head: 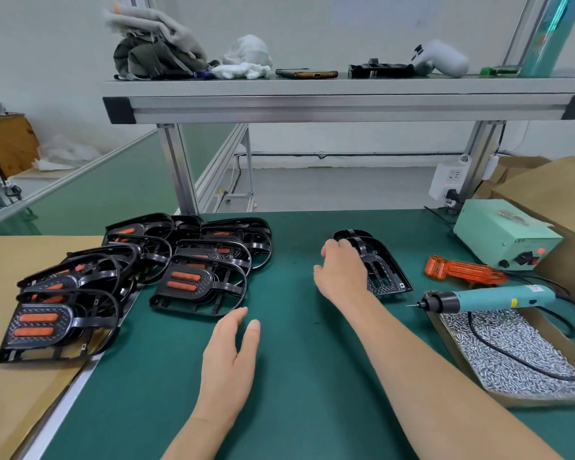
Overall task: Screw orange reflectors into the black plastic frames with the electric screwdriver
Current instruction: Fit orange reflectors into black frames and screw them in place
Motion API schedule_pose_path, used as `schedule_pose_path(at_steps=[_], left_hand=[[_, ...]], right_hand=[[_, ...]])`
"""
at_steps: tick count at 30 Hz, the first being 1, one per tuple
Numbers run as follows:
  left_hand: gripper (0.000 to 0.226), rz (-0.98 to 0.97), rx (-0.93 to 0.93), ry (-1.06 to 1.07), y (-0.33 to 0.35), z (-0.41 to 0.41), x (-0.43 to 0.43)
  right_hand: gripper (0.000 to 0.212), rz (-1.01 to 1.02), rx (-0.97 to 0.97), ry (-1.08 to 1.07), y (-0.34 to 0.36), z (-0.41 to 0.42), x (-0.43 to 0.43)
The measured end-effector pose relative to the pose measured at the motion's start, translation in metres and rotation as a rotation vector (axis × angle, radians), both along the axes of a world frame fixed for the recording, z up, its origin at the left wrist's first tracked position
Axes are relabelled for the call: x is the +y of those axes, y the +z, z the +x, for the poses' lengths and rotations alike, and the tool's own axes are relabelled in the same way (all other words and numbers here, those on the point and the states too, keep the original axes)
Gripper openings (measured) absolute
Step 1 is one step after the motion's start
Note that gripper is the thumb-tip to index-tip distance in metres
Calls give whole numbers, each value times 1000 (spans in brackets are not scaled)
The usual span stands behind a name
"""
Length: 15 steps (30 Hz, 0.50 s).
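A bare black plastic frame (384, 270) lies on the green mat right of centre. My right hand (342, 270) lies over its left side with the fingers curled round its edge. My left hand (231, 356) hovers flat and relaxed above the mat, just short of a frame fitted with orange reflectors (198, 283). Several more fitted frames (60, 322) are heaped at the left. Loose orange reflectors (463, 270) lie to the right of the bare frame. The teal electric screwdriver (488, 298) rests on the rim of a screw tray, tip pointing left.
A cardboard tray of small silver screws (518, 346) sits at the right with the screwdriver cable across it. A pale green power box (505, 234) stands behind it. Brown cardboard (24, 393) covers the left. An aluminium shelf (346, 101) with cloths and a phone spans overhead.
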State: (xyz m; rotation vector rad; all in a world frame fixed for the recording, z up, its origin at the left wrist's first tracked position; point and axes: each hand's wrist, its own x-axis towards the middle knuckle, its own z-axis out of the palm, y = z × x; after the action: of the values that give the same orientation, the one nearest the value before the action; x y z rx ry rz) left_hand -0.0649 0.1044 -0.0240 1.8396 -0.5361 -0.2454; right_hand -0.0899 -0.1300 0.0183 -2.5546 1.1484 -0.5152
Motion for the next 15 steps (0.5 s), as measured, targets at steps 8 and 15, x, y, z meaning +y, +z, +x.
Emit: schedule_pose_path(at_steps=[8,15], left_hand=[[35,10,-1,5,0,0,-1],[32,8,-7,7,0,0,-1]], right_hand=[[37,-100,162,-50,-8,-17,-9],[40,-110,167,-64,-8,-20,-14]])
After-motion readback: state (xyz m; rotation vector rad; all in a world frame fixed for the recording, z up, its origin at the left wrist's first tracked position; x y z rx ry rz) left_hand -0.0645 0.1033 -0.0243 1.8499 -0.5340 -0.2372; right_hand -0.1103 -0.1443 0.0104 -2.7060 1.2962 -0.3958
